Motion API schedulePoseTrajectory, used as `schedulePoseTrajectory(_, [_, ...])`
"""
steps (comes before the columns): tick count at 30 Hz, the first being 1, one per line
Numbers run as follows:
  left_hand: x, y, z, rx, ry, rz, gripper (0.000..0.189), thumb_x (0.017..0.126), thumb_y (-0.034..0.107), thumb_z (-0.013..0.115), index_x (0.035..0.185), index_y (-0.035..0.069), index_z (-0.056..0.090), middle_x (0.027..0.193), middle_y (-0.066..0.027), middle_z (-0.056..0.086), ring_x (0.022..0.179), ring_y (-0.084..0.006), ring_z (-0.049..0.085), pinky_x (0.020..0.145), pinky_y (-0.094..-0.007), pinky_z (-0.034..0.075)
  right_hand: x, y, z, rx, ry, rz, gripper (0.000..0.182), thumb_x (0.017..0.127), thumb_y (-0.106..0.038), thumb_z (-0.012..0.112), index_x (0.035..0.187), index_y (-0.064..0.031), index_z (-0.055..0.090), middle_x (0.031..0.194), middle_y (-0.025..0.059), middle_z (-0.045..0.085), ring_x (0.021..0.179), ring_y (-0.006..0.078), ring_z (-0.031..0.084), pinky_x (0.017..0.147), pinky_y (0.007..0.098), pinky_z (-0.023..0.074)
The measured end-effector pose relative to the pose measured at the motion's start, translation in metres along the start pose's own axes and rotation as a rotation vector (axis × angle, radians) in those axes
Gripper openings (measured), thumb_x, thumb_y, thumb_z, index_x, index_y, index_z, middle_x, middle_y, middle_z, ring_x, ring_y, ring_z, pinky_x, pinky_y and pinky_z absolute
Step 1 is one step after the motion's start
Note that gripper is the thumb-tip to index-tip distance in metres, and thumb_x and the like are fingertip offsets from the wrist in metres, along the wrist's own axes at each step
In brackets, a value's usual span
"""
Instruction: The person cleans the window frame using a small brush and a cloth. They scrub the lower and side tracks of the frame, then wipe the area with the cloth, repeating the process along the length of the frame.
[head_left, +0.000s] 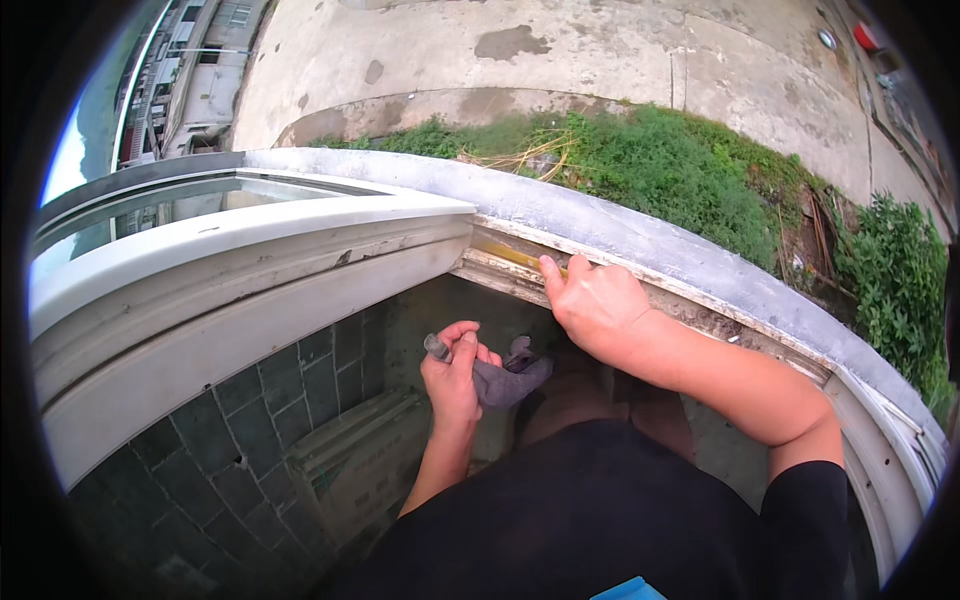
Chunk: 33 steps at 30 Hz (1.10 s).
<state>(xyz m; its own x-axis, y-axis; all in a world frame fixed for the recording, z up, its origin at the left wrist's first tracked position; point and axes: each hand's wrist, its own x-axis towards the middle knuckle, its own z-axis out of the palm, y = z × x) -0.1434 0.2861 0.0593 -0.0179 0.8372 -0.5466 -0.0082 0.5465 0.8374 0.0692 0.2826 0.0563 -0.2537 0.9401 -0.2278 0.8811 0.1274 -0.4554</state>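
Note:
My right hand (596, 304) grips the end of a thin yellow tool (510, 253), which lies along the dirty track of a white window frame (675, 311). The tool's kind is hard to tell, since my fingers hide part of it. Lower and to the left, inside the window, my left hand (455, 371) is closed around a grey cloth (510, 384) and a short, translucent rod-like thing (437, 347). The cloth hangs to the right of my fingers.
A white-framed sash (247, 240) with glass stands at the left. Beyond the track runs a grey outer ledge (600, 217), with green plants (667, 172) and concrete ground (420, 45) below. Indoors, a pale box-like object (367, 465) is near the dark tiled wall (225, 442).

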Motion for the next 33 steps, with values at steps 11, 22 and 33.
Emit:
schedulePoseTrajectory(11, [-0.006,-0.001,0.008,0.012,-0.012,0.027,0.013,0.091,0.004,0.049,0.100,-0.003,0.054,0.061,-0.0062,0.050,0.051,-0.0136,0.048,0.052,-0.0309,0.047,-0.018,0.026,0.026,-0.053,0.241,-0.176,0.049,0.075,-0.012,0.054,0.123,-0.0002,0.052,0.074,0.0125,0.053,0.064,0.0263,0.059,0.051,0.0367,0.0500])
schedulePoseTrajectory(22, [-0.018,-0.002,0.017,0.029,-0.031,0.044,0.012,0.091,0.003,0.049,0.100,-0.003,0.054,0.061,-0.0051,0.048,0.050,-0.0128,0.046,0.051,-0.0309,0.046,0.029,0.002,0.039,-0.063,0.327,-0.103,0.036,0.083,-0.009,0.050,0.116,0.0044,0.055,0.068,0.0160,0.056,0.055,0.0279,0.062,0.042,0.0373,0.0491])
schedulePoseTrajectory(33, [-0.033,-0.017,0.024,0.025,-0.021,0.009,0.013,0.091,0.003,0.048,0.100,-0.004,0.054,0.062,-0.0063,0.050,0.051,-0.0133,0.048,0.052,-0.0317,0.047,-0.042,0.015,0.003,-0.101,0.254,-0.102,0.040,0.076,-0.008,0.055,0.111,0.0099,0.056,0.069,0.0156,0.059,0.056,0.0249,0.064,0.046,0.0339,0.0519])
